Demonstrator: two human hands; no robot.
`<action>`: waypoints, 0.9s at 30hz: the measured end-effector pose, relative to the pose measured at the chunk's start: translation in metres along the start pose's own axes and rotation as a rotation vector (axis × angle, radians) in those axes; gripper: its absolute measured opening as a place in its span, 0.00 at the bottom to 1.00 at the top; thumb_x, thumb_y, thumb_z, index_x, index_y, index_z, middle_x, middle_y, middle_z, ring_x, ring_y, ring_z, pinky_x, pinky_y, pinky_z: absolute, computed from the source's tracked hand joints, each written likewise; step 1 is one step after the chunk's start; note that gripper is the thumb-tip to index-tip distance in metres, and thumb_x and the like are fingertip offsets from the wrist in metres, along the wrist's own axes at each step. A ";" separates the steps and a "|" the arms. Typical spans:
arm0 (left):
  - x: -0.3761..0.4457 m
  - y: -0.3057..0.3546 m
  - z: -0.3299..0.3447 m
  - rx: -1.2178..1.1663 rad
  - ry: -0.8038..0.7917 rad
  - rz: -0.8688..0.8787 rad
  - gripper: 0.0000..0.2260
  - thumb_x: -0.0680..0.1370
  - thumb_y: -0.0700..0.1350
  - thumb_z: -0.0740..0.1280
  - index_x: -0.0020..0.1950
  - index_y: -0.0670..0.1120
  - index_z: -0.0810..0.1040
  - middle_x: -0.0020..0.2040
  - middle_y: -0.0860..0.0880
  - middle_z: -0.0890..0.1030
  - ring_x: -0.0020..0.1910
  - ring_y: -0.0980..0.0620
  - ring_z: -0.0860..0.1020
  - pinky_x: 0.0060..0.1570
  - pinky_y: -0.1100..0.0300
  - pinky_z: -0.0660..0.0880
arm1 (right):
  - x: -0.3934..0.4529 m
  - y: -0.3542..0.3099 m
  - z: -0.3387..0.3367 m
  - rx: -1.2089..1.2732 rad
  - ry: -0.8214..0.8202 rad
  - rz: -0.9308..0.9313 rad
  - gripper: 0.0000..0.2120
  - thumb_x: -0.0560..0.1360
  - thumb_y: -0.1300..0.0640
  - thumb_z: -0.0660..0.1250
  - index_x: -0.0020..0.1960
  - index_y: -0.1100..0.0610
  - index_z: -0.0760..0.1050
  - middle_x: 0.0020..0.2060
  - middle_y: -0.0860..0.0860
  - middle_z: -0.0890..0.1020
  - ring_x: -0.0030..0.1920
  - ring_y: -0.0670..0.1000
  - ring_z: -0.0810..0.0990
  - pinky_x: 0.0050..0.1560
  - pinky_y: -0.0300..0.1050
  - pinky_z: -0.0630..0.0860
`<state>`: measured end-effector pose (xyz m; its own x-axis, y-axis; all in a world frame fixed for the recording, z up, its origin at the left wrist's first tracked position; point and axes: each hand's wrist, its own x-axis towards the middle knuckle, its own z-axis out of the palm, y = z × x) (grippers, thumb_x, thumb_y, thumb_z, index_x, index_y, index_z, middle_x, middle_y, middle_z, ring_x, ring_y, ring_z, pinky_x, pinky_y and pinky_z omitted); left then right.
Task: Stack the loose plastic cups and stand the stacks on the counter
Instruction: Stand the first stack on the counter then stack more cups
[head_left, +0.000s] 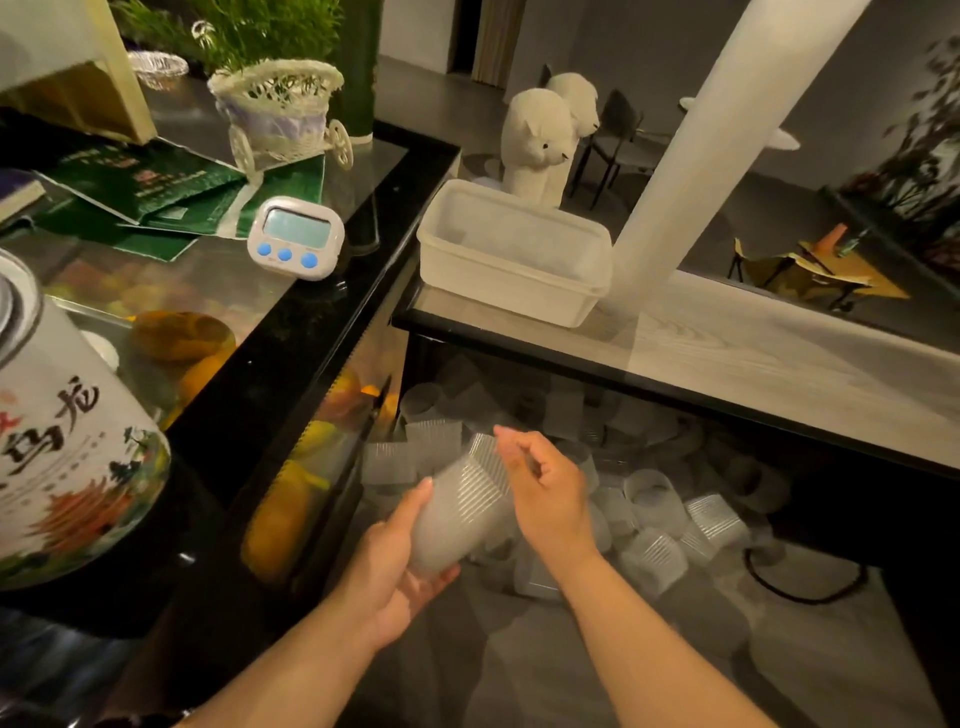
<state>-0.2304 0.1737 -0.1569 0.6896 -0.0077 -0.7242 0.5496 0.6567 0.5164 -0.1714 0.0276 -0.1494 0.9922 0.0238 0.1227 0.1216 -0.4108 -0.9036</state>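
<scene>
My left hand (400, 566) grips a short stack of ribbed translucent plastic cups (462, 512), held tilted with its mouth up and to the right. At the stack's upper rim, my right hand (545, 493) has its fingers curled at the top cup's edge. Below and beyond both hands, several loose cups (654, 499) lie scattered on a low shelf under the counter. A very tall stack of cups (711, 145) stands leaning on the wood-grain counter (753, 358) at the right.
A translucent plastic tub (511, 254) sits on the counter's left end, with white plush animals (540, 140) behind it. On the black glass display case (291, 332) at left stand a white timer (296, 238), a wicker cart planter (283, 109) and a large printed tin (62, 447).
</scene>
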 end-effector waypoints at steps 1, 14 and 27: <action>-0.001 -0.001 0.000 -0.019 -0.008 -0.033 0.14 0.77 0.53 0.69 0.57 0.46 0.77 0.53 0.39 0.81 0.51 0.41 0.80 0.46 0.50 0.76 | 0.000 -0.002 0.000 -0.008 0.036 -0.016 0.15 0.75 0.40 0.63 0.44 0.50 0.81 0.40 0.42 0.83 0.42 0.38 0.80 0.41 0.33 0.73; 0.007 0.006 -0.009 -0.169 -0.033 -0.052 0.24 0.74 0.57 0.70 0.65 0.46 0.75 0.60 0.37 0.79 0.52 0.41 0.80 0.39 0.53 0.77 | -0.003 -0.007 0.003 0.199 -0.384 0.164 0.24 0.77 0.39 0.48 0.60 0.46 0.79 0.59 0.40 0.78 0.62 0.35 0.72 0.61 0.26 0.65; 0.013 0.004 -0.016 -0.056 0.102 -0.013 0.11 0.76 0.52 0.71 0.53 0.50 0.74 0.57 0.40 0.74 0.55 0.40 0.76 0.47 0.49 0.76 | -0.043 0.134 -0.014 -0.906 -0.438 0.477 0.31 0.77 0.48 0.60 0.75 0.35 0.49 0.75 0.49 0.60 0.71 0.60 0.64 0.69 0.58 0.66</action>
<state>-0.2271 0.1886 -0.1713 0.6294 0.0577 -0.7749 0.5291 0.6985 0.4818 -0.1980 -0.0407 -0.2698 0.8777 -0.0680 -0.4743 -0.1640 -0.9727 -0.1640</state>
